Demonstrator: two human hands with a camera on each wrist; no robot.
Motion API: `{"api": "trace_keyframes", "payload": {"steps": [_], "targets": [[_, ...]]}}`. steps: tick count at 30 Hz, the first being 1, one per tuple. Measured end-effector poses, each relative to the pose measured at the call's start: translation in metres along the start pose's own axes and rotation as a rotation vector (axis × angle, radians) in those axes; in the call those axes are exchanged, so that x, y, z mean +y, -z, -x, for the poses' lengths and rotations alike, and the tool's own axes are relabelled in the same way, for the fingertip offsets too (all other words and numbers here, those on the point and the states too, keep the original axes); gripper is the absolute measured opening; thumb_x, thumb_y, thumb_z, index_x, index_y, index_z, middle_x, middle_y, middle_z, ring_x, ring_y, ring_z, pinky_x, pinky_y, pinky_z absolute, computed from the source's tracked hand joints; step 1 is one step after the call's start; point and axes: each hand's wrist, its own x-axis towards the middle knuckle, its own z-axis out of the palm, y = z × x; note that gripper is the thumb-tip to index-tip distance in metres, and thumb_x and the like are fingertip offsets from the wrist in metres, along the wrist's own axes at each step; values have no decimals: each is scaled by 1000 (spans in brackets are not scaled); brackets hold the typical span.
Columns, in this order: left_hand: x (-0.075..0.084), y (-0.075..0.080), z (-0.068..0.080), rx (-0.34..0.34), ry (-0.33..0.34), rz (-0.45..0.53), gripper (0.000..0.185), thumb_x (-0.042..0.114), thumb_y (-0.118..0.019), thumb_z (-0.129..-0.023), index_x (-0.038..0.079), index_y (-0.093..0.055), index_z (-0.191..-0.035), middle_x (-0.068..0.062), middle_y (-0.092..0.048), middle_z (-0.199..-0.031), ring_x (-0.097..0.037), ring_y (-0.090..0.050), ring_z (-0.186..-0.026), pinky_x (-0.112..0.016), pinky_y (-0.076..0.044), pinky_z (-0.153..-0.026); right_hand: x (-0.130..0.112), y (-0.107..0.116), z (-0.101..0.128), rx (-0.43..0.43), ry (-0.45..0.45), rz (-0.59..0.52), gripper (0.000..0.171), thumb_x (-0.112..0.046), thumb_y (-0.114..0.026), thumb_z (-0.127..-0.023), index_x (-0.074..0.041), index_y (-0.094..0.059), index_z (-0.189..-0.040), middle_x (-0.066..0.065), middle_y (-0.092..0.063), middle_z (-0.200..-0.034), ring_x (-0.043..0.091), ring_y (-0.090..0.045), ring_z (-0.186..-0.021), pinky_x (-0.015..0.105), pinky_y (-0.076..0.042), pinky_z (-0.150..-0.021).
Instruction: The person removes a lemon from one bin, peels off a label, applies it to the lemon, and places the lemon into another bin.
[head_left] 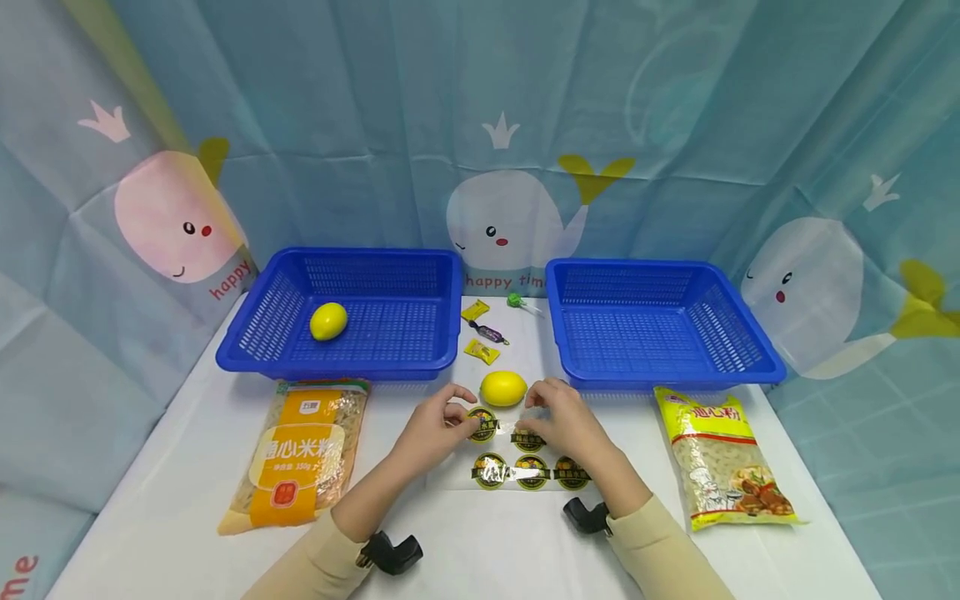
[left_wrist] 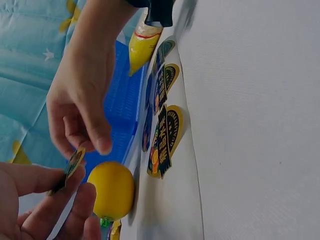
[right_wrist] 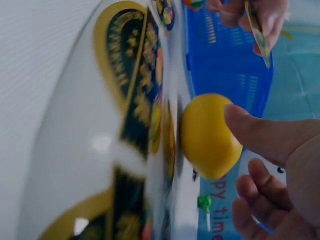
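My left hand (head_left: 438, 429) pinches a round black-and-gold fruit sticker (left_wrist: 75, 162) between thumb and fingers, its printed face visible from above. Just right of it, my right hand (head_left: 566, 421) holds nothing; thumb and fingers stand apart beside a yellow lemon (head_left: 503, 388). That lemon lies on the table between the hands, at the far edge of a clear sticker sheet (head_left: 457, 479). Several matching stickers (head_left: 532, 472) remain on the sheet, one partly hidden under the right hand.
A blue basket (head_left: 337, 367) at left holds another lemon (head_left: 328, 321); a second blue basket (head_left: 675, 379) stands at right. Wrapped candies (head_left: 482, 351) and a green lollipop (head_left: 514, 300) lie between them. Pasta bags flank the hands, one orange (head_left: 296, 454), one yellow (head_left: 723, 458).
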Motion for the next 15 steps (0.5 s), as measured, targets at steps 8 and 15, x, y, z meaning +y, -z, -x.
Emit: {"api": "trace_keyframes", "payload": {"steps": [8, 15], "targets": [[-1, 0, -2, 77, 19, -42, 7, 16, -74, -91, 13, -73, -97, 4, -71, -76, -15, -62, -73, -25, -48, -64, -5, -4, -21, 41, 67, 12, 64, -28, -89, -78, -22, -62, -136, 4, -61, -130, 27, -54, -123, 49, -48, -104], [-1, 2, -3, 117, 10, -30, 4, 10, -74, -89, 11, -72, -93, 3, -64, -73, -14, -57, -75, -24, -46, -66, 0, -17, -39, -93, 97, 24, 68, -27, -86, -81, -24, -58, -143, 5, -56, -145, 30, -48, -135, 51, -40, -114]]}}
